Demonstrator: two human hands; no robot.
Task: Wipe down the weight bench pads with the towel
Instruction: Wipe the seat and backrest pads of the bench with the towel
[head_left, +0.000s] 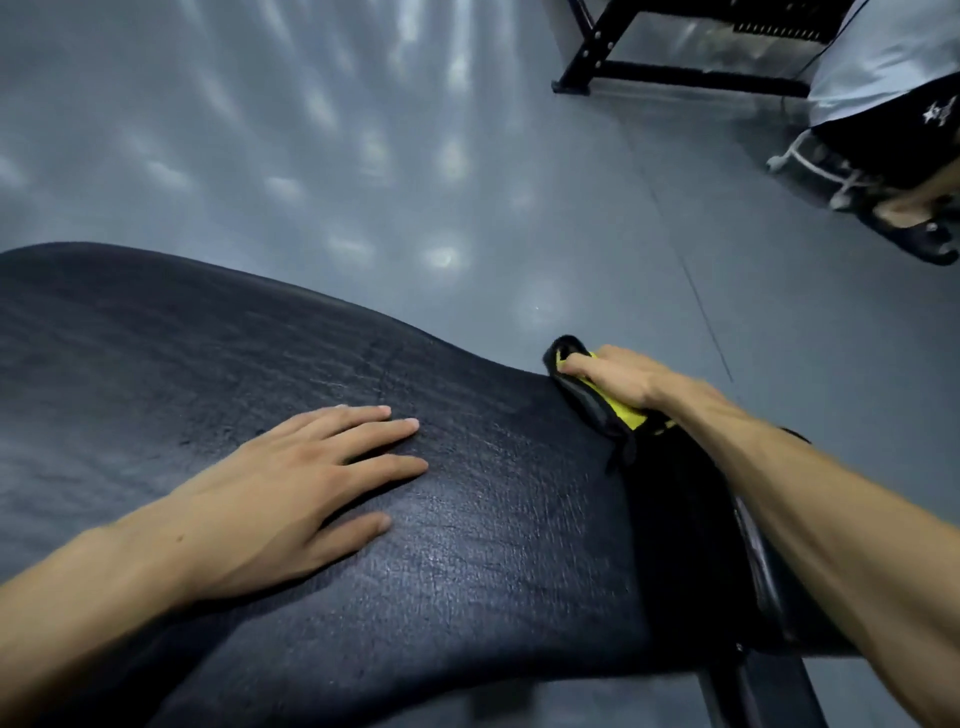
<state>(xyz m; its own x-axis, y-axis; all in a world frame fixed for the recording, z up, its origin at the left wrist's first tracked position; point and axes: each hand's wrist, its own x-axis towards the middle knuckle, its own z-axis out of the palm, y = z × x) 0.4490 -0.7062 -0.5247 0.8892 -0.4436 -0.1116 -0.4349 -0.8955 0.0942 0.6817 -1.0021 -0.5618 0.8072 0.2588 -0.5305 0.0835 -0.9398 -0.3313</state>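
A long black textured bench pad (467, 519) fills the lower half of the head view, running from the left edge toward the right. My left hand (311, 478) lies flat on its top with fingers straight and spread. At the pad's far right edge my right hand (618, 376) grips a black and yellow towel (597, 405) against the edge of the pad. Part of the towel is hidden under my fingers. A second, shinier black pad (769, 587) shows below my right forearm, across a dark gap.
Glossy grey floor (363, 156) surrounds the bench. A black metal rack frame (675, 73) stands at the top right. Another person's legs and dark sandal (914, 228) are at the right edge. The bench's black frame leg (748, 691) shows at the bottom.
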